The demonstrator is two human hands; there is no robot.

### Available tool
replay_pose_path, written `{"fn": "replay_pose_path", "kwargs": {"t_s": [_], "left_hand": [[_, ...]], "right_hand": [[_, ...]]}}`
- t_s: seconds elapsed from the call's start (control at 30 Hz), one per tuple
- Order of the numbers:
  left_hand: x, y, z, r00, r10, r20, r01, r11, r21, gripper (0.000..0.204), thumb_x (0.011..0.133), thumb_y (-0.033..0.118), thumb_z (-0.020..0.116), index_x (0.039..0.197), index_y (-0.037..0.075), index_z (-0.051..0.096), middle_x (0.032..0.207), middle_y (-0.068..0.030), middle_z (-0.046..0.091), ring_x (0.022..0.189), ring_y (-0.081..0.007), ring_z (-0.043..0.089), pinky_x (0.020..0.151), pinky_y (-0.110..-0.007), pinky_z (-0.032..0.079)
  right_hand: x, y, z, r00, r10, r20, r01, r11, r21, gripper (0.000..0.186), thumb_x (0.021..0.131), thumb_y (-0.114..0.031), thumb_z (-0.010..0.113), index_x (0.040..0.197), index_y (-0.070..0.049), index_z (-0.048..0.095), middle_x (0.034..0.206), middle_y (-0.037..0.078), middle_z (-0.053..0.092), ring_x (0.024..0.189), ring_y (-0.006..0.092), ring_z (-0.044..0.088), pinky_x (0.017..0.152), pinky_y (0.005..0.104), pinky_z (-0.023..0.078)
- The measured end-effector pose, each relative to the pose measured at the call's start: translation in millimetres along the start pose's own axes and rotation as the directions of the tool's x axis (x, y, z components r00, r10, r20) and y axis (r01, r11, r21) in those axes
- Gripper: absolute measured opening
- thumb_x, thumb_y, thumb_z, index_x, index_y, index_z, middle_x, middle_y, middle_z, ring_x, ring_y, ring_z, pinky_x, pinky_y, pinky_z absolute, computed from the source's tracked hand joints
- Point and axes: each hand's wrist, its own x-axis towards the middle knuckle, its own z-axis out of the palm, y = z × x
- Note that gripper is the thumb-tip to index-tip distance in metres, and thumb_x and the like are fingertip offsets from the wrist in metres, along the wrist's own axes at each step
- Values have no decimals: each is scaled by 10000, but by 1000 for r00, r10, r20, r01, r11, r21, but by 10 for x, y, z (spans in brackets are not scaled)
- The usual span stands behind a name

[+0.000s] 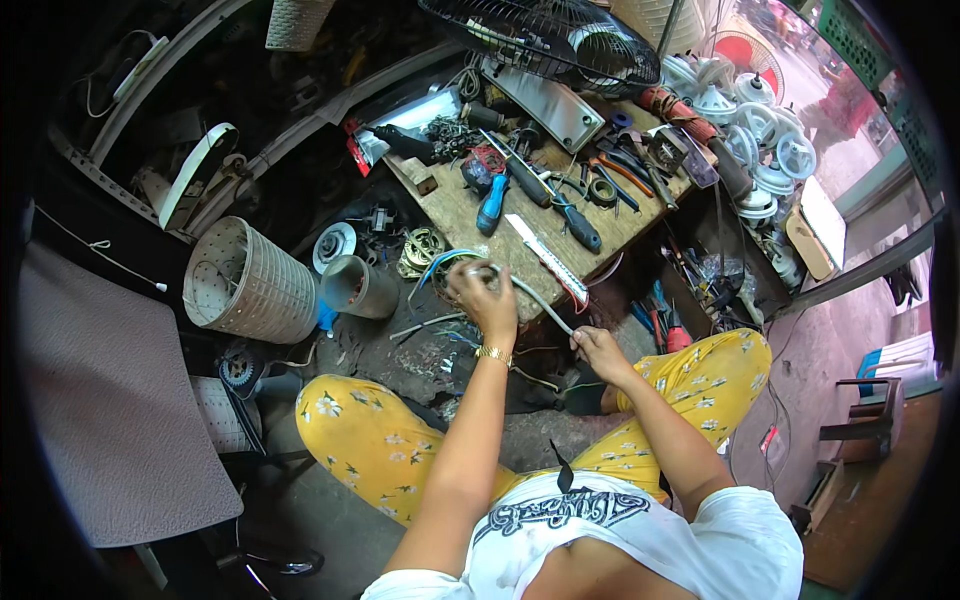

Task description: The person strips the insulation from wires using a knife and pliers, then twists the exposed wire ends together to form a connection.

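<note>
Left hand [487, 300] has its fingers curled around a grey electrical cable [538, 298], and the right hand [597, 352], at 4 o'clock from it, is pinching the same cable, so it's bowed between the two. Coloured wires [437, 262] poke out at the left hand's 10 o'clock. Snap-blade knife [545, 258] lies at its 2 o'clock, blue-handled screwdriver [491, 205] at 12, both on the wooden bench [452, 212].

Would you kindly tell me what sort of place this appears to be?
Probably a small repair workshop, perhaps for electric fans: a wooden workbench bears a blue-handled screwdriver, a black wire fan guard shows at its far side, and white wheel-shaped parts are heaped nearby.
</note>
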Motion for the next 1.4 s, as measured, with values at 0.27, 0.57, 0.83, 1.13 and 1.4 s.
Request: {"fn": "replay_pose_path", "kwargs": {"t_s": [0.27, 0.57, 0.83, 1.13, 1.4], "left_hand": [[-62, 104, -109, 977, 19, 213, -30, 998, 50, 778, 641, 296, 821, 1286, 66, 450, 1342, -164, 415, 1275, -364, 336, 1071, -479, 253], [-62, 93, -166, 954, -1, 301, -15, 999, 50, 919, 628, 324, 840, 1361, 49, 359, 1392, -174, 349, 1301, -372, 314, 1082, -487, 252], [-16, 119, -179, 952, 30, 304, -37, 999, 20, 948, 620, 308, 848, 1368, 20, 339, 1364, -211, 359, 1286, -387, 324, 1083, -487, 257], [-5, 93, -231, 946, 4, 323, 1, 1000, -15, 949, 627, 278, 850, 1372, 17, 322, 1377, -210, 346, 1300, -387, 309, 1087, -489, 250], [30, 107, -228, 919, -80, 387, 72, 997, 37, 956, 610, 285, 862, 1365, 54, 323, 1390, -186, 335, 1305, -382, 315, 1078, -490, 265]], "right_hand": [[-26, -225, -85, 990, 132, 40, -131, 991, -21, 282, 990, -226, 482, 824, -36, 608, 553, 6, 491, 464, 87, 423, 460, 260, 342], [176, -1212, -228, 751, -603, -268, 292, 668, -684, 146, 848, -153, 622, 874, -24, 685, 806, 165, 668, 754, 315, 654, 676, 389, 502], [1194, -1379, 155, 858, -481, -180, 101, 502, -859, 272, 790, -220, 698, 972, -24, 649, 1059, 174, 628, 935, 378, 609, 781, 464, 502], [1162, -1447, 143, 930, -349, -117, 101, 549, -830, 277, 830, -97, 549, 1074, 20, 494, 854, 275, 642, 804, 428, 637, 695, 510, 494], [895, -1779, 406, 934, -322, 154, 223, 190, -956, 171, 815, -144, 556, 956, -71, 622, 753, 170, 678, 711, 341, 680, 598, 441, 532]]}}
